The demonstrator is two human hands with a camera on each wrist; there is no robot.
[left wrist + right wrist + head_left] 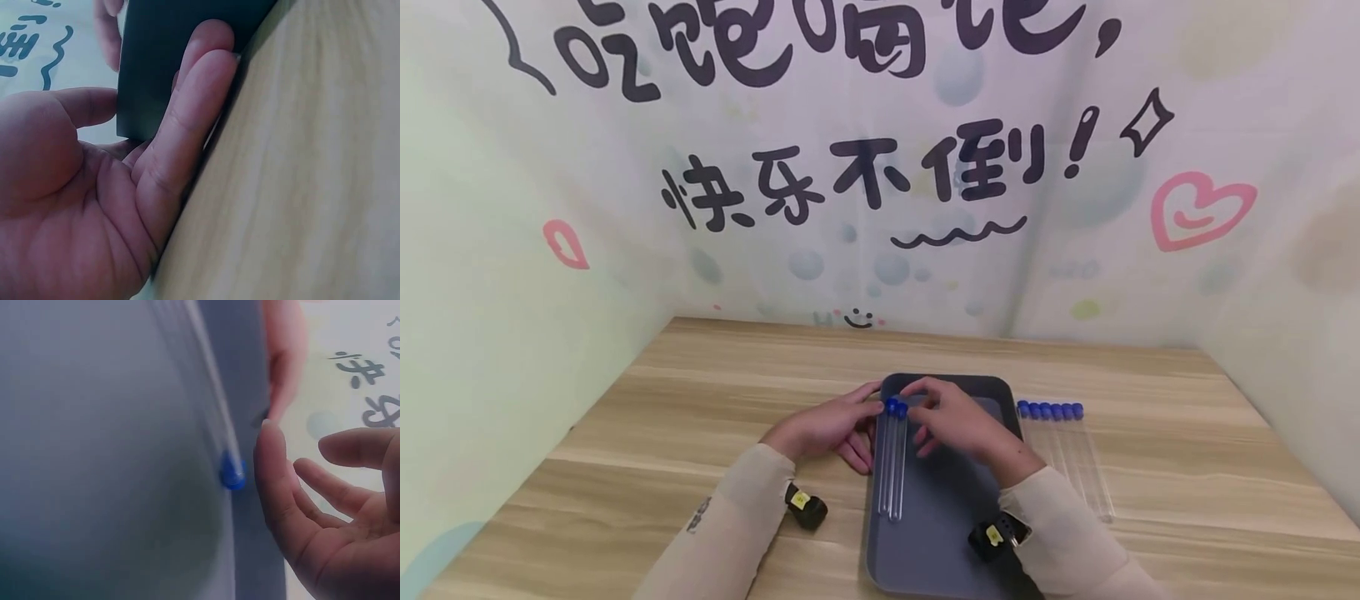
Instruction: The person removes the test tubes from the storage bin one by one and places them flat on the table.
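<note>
Clear test tubes with blue caps (892,406) lie side by side along the left side of a dark grey tray (940,533). My left hand (835,429) is at the tray's upper left edge, thumb close to the caps. In the left wrist view its fairly straight fingers (181,125) lie along the tray's outer wall (147,81), with the thumb tip at the rim. Over the tray, my right hand (955,421) has its fingers loosely bent beside the capped ends. The right wrist view shows nothing between its fingers and thumb, near a blue cap (233,475).
Right of the tray, several more blue-capped test tubes (1067,450) lie in a row on the wooden table (700,375). A printed cloth backdrop (865,250) stands behind the table. My right forearm (1067,525) crosses the tray's right edge.
</note>
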